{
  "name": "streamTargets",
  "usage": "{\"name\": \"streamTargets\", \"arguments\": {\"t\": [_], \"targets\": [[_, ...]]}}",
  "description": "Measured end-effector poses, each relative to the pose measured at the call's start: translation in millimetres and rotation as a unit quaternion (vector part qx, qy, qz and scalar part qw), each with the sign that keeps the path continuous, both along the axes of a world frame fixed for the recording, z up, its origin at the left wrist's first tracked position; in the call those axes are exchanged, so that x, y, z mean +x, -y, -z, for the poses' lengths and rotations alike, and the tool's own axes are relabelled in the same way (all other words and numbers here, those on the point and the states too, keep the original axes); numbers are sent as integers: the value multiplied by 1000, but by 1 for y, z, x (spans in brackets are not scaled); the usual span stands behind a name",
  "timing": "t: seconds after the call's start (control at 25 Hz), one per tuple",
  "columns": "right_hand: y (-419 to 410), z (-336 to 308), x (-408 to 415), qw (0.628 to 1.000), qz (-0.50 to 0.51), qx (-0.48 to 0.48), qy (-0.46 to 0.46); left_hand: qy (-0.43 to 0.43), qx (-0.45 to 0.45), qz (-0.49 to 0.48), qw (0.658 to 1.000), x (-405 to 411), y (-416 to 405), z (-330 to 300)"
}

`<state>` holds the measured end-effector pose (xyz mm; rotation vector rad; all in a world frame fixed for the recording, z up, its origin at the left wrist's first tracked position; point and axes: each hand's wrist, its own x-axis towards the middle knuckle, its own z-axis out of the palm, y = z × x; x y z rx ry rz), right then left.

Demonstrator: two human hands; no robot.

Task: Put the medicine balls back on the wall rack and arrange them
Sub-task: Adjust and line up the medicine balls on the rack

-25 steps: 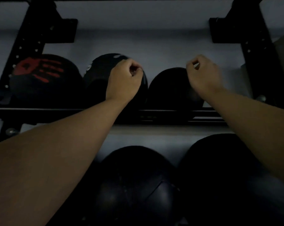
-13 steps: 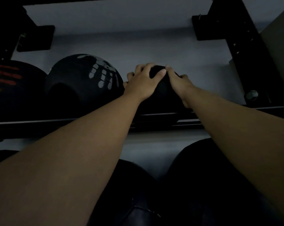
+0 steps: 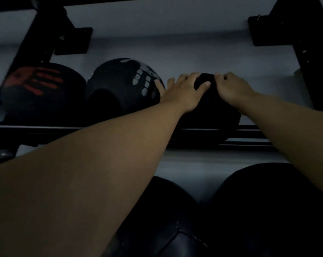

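Observation:
Three black medicine balls sit on the upper shelf of the black wall rack point(image 3: 246, 135). The left ball point(image 3: 44, 93) bears a red handprint, the middle ball point(image 3: 120, 84) a white handprint. The right one is a plain black ball point(image 3: 210, 112), smaller and mostly covered by my hands. My left hand point(image 3: 183, 89) lies spread over its top left, fingers also touching the middle ball. My right hand point(image 3: 233, 89) grips its top right with curled fingers.
Two larger black balls point(image 3: 157, 219) point(image 3: 268, 210) rest on the lower shelf below my arms. Black rack uprights with brackets stand at left point(image 3: 45, 34) and right point(image 3: 301, 34) against the pale wall. Bare shelf rail runs to the right of the plain ball.
One second ago both hands hovered as loose fists, left over the middle ball. They then came together onto the plain right ball and now hold it; the view shifted slightly.

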<state>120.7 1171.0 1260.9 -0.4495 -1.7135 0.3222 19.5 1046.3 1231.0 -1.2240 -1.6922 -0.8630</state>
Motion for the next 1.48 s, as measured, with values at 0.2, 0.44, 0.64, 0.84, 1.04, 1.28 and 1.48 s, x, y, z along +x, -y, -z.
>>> {"name": "streamTargets", "arguments": {"t": [0.2, 0.44, 0.64, 0.84, 1.04, 1.28, 1.48], "targets": [[80, -15, -40, 994, 26, 106, 28, 14, 77, -73, 994, -44, 67, -9], [163, -9, -131, 994, -37, 90, 57, 98, 125, -21, 987, -137, 151, -18], [176, 9, -168, 993, 49, 74, 76, 121, 61, 78, 988, -169, 146, -11], [175, 16, -173, 995, 48, 67, 48, 64, 107, 114, 986, -179, 136, -4], [179, 19, -175, 996, 44, 57, 43, 55, 84, 106, 989, -181, 141, -6], [195, 18, -183, 984, 148, 94, 38, 3, 39, 0, 999, -200, 191, -5], [245, 11, -224, 972, 153, 166, 66, 45, 147, -98, 983, -262, 268, 0]]}}
